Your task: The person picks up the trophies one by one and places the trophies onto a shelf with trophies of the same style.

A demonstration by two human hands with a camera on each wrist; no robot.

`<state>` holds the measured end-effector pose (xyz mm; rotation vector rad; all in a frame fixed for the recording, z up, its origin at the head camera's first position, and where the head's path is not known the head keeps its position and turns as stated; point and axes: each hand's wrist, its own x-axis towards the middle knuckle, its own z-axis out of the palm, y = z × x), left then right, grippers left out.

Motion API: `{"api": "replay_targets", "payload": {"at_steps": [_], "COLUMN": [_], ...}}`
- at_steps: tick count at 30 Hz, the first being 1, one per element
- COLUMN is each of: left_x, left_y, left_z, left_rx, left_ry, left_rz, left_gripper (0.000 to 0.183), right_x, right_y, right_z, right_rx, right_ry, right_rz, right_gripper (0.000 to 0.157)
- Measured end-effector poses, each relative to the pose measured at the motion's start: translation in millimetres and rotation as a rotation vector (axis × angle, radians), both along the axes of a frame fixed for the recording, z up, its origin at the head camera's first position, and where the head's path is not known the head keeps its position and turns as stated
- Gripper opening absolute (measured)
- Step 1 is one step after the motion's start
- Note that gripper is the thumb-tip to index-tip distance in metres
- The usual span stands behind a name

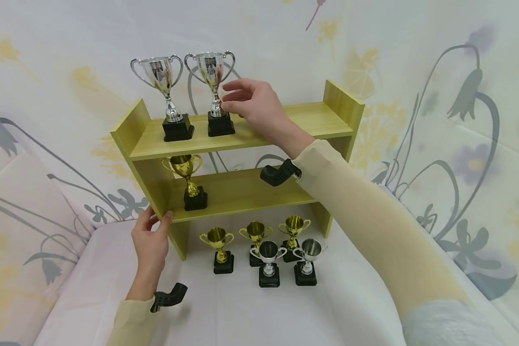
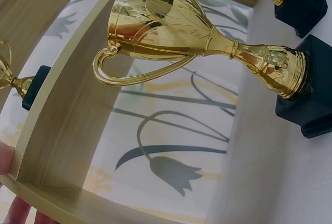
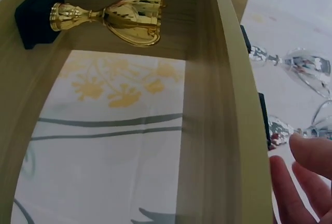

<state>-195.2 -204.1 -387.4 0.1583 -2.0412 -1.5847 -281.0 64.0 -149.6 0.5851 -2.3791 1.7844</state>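
A two-tier wooden shelf (image 1: 242,191) stands on the white cloth. My left hand (image 1: 150,240) grips its left side panel, thumb at the front edge and fingers (image 2: 18,211) behind. Two silver trophies stand upright on the top tier: a left one (image 1: 173,91) and a right one (image 1: 215,103). My right hand (image 1: 259,103) is beside the right trophy, thumb overlapping its stem in the head view, fingers loosely bent and not wrapped round it. A gold trophy (image 1: 191,180) stands on the middle tier, at the left end.
In front of the shelf, several smaller trophies stand on the cloth, among them a gold one (image 1: 220,245) at the left and a silver one (image 1: 308,259) at the right. A raised end panel (image 1: 339,103) bounds the top tier. Flower-printed fabric (image 1: 415,96) hangs behind.
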Motion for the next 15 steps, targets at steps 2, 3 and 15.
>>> {"api": "replay_targets", "payload": {"at_steps": [2, 3, 15], "left_x": [-0.7, -1.3, -2.6], "left_y": [-1, -1, -1], "left_z": [-1.3, -1.9, -2.8], "left_rx": [0.0, 0.003, 0.008], "left_ry": [0.002, 0.005, 0.006], "left_rz": [0.0, -0.001, -0.002], "left_gripper": [0.049, 0.048, 0.048], "right_x": [1.6, 2.2, 14.7], "right_y": [4, 6, 31], "right_z": [0.5, 0.7, -0.4], "right_rx": [0.016, 0.018, 0.022], "right_ry": [-0.004, -0.003, -0.003], "right_rz": [-0.01, -0.015, -0.014], "right_gripper": [0.04, 0.04, 0.037]}}
